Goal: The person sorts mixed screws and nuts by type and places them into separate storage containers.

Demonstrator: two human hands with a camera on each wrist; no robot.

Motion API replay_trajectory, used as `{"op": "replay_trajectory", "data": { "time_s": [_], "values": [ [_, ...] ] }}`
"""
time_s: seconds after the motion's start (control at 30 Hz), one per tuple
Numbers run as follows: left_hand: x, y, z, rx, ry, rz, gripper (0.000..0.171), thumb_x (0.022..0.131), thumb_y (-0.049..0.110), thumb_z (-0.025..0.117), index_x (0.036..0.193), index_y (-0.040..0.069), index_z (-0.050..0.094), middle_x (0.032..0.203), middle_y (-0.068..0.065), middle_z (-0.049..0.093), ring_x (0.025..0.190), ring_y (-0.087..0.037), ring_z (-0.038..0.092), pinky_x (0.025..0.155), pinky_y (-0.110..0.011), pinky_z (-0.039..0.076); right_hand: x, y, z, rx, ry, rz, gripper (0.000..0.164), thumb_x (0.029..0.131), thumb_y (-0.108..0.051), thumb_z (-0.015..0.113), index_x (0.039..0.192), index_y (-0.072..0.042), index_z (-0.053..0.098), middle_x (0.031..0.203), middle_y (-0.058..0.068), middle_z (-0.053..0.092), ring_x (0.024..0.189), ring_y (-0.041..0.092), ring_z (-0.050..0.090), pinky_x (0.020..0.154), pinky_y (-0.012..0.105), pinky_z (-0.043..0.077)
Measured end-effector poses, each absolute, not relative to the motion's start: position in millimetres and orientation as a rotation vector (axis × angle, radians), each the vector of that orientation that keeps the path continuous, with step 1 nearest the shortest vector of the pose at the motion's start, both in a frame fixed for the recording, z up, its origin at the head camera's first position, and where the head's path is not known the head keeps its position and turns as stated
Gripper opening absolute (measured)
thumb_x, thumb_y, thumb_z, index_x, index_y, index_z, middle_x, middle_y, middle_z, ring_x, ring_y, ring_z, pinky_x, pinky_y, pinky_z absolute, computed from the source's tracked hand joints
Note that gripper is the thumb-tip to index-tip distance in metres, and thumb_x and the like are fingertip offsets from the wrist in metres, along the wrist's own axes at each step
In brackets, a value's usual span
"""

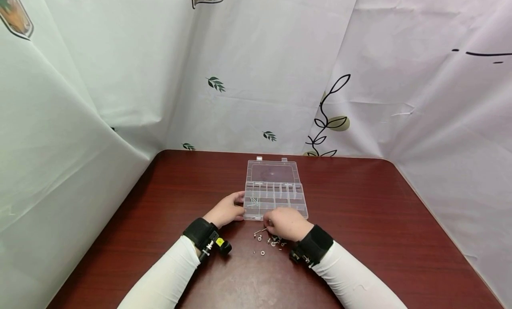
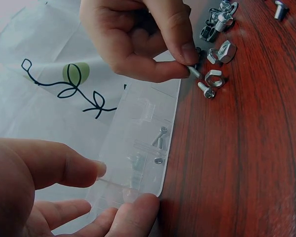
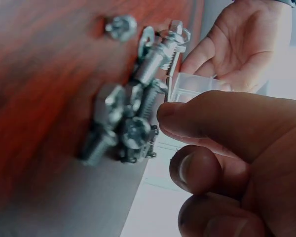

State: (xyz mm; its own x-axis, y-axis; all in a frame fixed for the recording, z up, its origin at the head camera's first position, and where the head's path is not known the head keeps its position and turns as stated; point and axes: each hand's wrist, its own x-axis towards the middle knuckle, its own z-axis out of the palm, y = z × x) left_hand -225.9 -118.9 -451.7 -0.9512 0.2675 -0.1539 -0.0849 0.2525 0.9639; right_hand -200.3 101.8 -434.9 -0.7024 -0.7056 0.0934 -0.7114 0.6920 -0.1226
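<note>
A clear plastic compartment box (image 1: 304, 201) lies with its lid (image 1: 274, 172) raised back. My left hand (image 1: 227, 210) rests at its left side, thumb and fingertips touching the wall, fingers relaxed and spread. In the left wrist view several screws (image 2: 161, 136) show through the box's plastic. Just in front of the box, my right hand (image 1: 289, 223) pinches a small screw (image 2: 195, 72) between thumb and index finger. Beneath and beside that hand is a loose pile of screws and nuts (image 3: 135, 131), with a hex nut (image 2: 214, 79) and another screw (image 2: 207, 91) close to the fingertips.
The dark red wooden table (image 1: 192, 175) extends around the box. A few single pieces, including a nut (image 1: 262, 253), lie scattered nearer to me. White printed sheeting (image 1: 256, 109) hangs behind the table and along both sides.
</note>
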Motion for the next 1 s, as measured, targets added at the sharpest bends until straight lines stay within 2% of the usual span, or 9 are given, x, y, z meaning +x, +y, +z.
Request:
{"op": "replay_trajectory", "data": {
  "time_s": [0.5, 0.77, 1.0],
  "values": [
    [-227, -121, -451, 0.188, 2.237, 1.765, 0.071, 0.08, -0.008, 0.057, 0.148, -0.004, 0.038, 0.129, -0.023, 0.056, 0.095, -0.025, 0.064, 0.074, -0.037, 0.058, -203, 101, -418, 1.13, -2.866, 0.302, 0.007, 0.089, -0.021, 0.066, 0.083, -0.024, 0.064, 0.067, -0.012, 0.056, 0.058, 0.005, 0.049, 0.051, 0.026, 0.041],
    [-227, -120, -452, 0.192, 2.251, 1.759, 0.072, 0.078, -0.008, 0.056, 0.147, -0.005, 0.039, 0.128, -0.023, 0.056, 0.094, -0.025, 0.064, 0.075, -0.038, 0.058, -205, 96, -407, 1.103, -2.832, 0.424, 0.008, 0.091, -0.023, 0.066, 0.085, -0.024, 0.062, 0.061, -0.015, 0.047, 0.055, 0.004, 0.045, 0.049, 0.025, 0.039],
    [-224, -120, -450, 0.211, 2.263, 1.727, 0.071, 0.079, -0.008, 0.055, 0.148, -0.006, 0.037, 0.13, -0.026, 0.054, 0.096, -0.026, 0.063, 0.075, -0.037, 0.058, -213, 84, -399, 1.043, -2.856, 0.551, 0.009, 0.093, -0.022, 0.068, 0.085, -0.023, 0.064, 0.06, -0.012, 0.048, 0.053, 0.006, 0.044, 0.048, 0.026, 0.037]
  ]
}}
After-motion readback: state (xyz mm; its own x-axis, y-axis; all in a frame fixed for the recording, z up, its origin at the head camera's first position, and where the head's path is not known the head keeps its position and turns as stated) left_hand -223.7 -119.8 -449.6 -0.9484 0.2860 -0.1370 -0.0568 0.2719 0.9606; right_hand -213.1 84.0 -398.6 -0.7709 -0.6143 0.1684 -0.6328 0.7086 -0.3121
